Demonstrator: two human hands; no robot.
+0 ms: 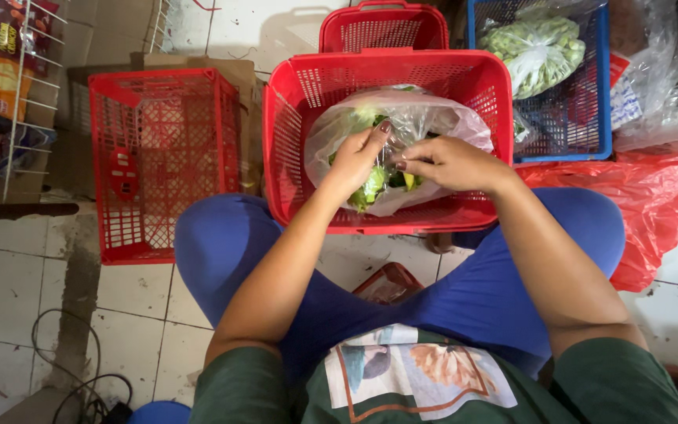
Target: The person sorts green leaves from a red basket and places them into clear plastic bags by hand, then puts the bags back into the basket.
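A seated person in blue trousers works over a red basket [292, 118] resting on the floor against the knees, both hands at a clear plastic bag [425, 118] of green vegetables [372, 187] lying inside it. The left hand [357, 157] grips the bag's left side from above, fingers [376, 135] curled shut on the film. The right hand [450, 162] comes in from the right, its fingers [410, 165] pinched close on a bit of film or a small piece at the bag's middle; which of the two cannot be told. The two sets of fingertips are almost touching, just above the greens. The bag spreads wider left to right than near to far, bulging toward the basket's far wall, with the greens bunched at the near side beneath the left hand, so that hand is the nearer to them.

Around the work: an empty red crate [162, 157] tipped on its side to the left, a second red basket [384, 27] behind, a blue crate [582, 118] holding another bag of greens [539, 51] at far right, and a red plastic bag [653, 204] crumpled on the tiles beside the right knee
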